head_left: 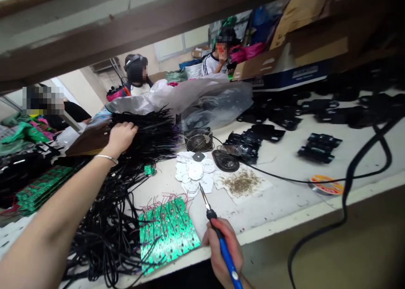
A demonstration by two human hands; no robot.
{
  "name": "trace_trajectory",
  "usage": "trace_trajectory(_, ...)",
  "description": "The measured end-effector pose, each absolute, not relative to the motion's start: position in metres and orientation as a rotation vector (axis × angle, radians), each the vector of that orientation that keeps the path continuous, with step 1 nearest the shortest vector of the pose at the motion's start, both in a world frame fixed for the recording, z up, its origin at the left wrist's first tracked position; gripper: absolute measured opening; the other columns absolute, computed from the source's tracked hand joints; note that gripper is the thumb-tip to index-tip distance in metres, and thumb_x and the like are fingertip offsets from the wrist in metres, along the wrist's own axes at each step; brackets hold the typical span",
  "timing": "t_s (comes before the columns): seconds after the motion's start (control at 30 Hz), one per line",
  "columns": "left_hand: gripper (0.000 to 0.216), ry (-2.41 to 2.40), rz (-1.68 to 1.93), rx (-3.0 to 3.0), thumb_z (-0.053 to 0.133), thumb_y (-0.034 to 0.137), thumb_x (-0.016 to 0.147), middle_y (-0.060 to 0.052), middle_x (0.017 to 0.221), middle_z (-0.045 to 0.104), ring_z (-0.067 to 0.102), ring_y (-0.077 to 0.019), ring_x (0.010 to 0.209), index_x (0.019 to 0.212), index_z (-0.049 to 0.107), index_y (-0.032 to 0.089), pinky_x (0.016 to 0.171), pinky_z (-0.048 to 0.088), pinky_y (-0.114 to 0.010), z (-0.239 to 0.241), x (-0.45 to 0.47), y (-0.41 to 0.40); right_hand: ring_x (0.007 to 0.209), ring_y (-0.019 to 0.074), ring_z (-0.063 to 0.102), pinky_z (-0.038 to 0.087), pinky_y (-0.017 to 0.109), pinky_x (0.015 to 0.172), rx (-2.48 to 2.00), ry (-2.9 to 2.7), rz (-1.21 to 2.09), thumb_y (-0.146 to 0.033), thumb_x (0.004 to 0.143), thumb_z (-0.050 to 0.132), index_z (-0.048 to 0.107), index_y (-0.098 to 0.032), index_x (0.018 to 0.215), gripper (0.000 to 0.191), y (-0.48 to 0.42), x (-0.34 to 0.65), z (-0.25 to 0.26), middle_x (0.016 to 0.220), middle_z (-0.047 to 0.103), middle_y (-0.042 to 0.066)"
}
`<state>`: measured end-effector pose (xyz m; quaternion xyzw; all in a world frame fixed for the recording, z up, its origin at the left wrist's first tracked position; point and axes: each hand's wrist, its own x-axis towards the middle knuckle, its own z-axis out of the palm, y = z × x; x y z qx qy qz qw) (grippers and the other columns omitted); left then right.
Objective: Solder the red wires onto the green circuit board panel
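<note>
While the right hand (218, 255) grips the soldering iron (225, 253), a leftward slip could scorch the near circuit boards (169, 234); whether the left hand (122, 137) holds far black wires (150, 133), I cannot tell.

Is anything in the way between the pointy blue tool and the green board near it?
Nothing bulky shows between the blue soldering iron, held in the right hand, and the green board; only thin red wires stick out along the board's far edge.

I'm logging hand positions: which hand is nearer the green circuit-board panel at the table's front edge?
Right. The right hand, gripping a soldering iron, is just right of the panel; the left hand is farther back, at the black wire bundle.
</note>
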<state>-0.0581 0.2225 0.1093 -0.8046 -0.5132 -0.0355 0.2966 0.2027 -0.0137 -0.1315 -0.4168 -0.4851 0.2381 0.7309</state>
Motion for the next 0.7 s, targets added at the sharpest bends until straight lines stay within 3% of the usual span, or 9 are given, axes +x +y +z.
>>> trace_trajectory(0.1, 0.038, -1.38, -0.063, -2.123, 0.033, 0.033, 0.097, -0.012, 0.094, 0.061, 0.053, -0.0271, 0.092, 0.106, 0.065, 0.014, 0.08, 0.041, -0.04, 0.121, -0.077, 0.177, 0.052, 0.0115, 0.062, 0.056, 0.028, 0.054, -0.955, -1.001, 0.528, -0.016, 0.089, 0.055, 0.06, -0.024, 0.107, 0.019, -0.014, 0.205, -0.126, 0.079, 0.063, 0.0)
trace_trajectory(0.2, 0.039, -1.425, 0.032, -2.148, 0.033, 0.034, 0.096, -0.008, 0.096, 0.06, 0.054, -0.0235, 0.088, 0.118, 0.061, 0.018, 0.076, 0.044, -0.035, 0.115, -0.1, 0.13, 0.051, 0.0106, 0.063, 0.056, 0.033, 0.066, -0.993, -0.897, 0.532, -0.019, 0.091, 0.054, 0.058, -0.023, 0.106, 0.017, -0.015, 0.205, -0.119, 0.074, 0.06, -0.004)
trace_trajectory(0.43, 0.027, -1.734, 0.503, -2.214, 0.044, 0.022, 0.085, -0.011, 0.09, 0.061, 0.06, -0.025, 0.081, 0.093, 0.069, 0.019, 0.07, 0.047, -0.034, 0.067, -0.102, 0.121, 0.048, 0.0105, 0.062, 0.053, 0.032, 0.066, -1.011, -0.853, 0.594, -0.027, 0.09, 0.058, 0.056, -0.02, 0.103, 0.014, -0.014, 0.203, -0.109, 0.068, 0.063, -0.006)
trace_trajectory(0.6, 0.041, -1.68, -0.054, -2.215, 0.031, 0.035, 0.094, -0.01, 0.105, 0.061, 0.058, -0.0204, 0.094, 0.11, 0.06, 0.011, 0.085, 0.047, -0.033, 0.09, -0.101, 0.094, 0.049, 0.0107, 0.061, 0.053, 0.031, 0.065, -1.045, -0.739, 0.643, -0.035, 0.09, 0.058, 0.054, -0.021, 0.105, 0.021, -0.016, 0.204, -0.104, 0.063, 0.064, -0.006)
trace_trajectory(0.7, 0.046, -1.434, -0.097, -2.282, 0.025, 0.04, 0.096, -0.007, 0.096, 0.066, 0.057, -0.0195, 0.086, 0.113, 0.062, 0.018, 0.08, 0.045, -0.034, 0.096, -0.113, 0.044, 0.047, 0.0101, 0.061, 0.053, 0.031, 0.064, -1.06, -0.76, 0.644, -0.036, 0.09, 0.059, 0.055, -0.02, 0.103, 0.021, -0.016, 0.203, -0.105, 0.066, 0.064, -0.006)
